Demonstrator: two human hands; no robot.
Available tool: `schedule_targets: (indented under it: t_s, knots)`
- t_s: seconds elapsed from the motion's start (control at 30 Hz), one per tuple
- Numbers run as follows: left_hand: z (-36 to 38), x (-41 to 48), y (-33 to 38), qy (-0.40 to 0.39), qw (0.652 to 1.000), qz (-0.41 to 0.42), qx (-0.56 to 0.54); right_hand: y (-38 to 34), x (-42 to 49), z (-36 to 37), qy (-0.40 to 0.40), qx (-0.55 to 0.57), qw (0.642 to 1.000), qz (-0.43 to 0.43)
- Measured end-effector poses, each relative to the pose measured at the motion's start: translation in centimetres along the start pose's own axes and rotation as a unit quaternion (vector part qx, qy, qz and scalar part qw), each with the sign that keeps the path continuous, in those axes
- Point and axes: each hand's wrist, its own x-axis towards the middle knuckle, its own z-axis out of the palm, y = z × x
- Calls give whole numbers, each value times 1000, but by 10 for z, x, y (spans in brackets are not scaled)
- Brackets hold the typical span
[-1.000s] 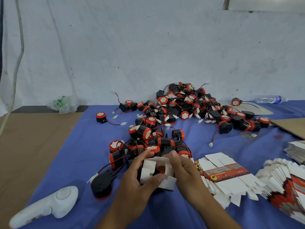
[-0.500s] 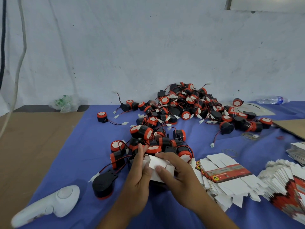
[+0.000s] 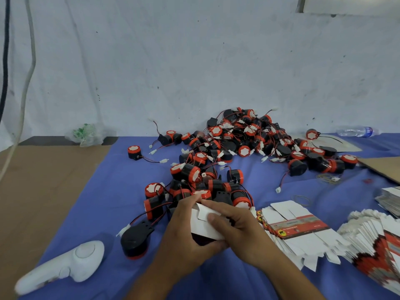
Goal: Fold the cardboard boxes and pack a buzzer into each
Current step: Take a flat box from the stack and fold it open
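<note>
No word or number comes through legibly on my feed. The top of the flat boxes carries a red band with small print, too blurred to read, and a round yellow emblem with a dark figure at its left end. The bottle by the wall wears a blue label, unreadable. The folded box, held by left hand and right hand, shows me plain white.

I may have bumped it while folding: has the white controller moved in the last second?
No. The controller keeps the same gap and angle to the black buzzer right of it.
</note>
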Motion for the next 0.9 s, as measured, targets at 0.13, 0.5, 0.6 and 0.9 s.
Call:
schedule_targets:
  t_s: [0.13,0.5,0.6,0.9]
  knots:
    - [0,-6,5,-6,999,5,33,-2,-5,-1,-4,-20,1000,-17]
    - [3,-12,0,-7,999,6,38,13,-4,12,46,-19,997,-51]
    - [3,-12,-1,-6,999,7,46,15,-4,11,23,-18,999,-38]
    - [2,-12,-8,55,997,-33,48,14,-3,16,37,119,992,12]
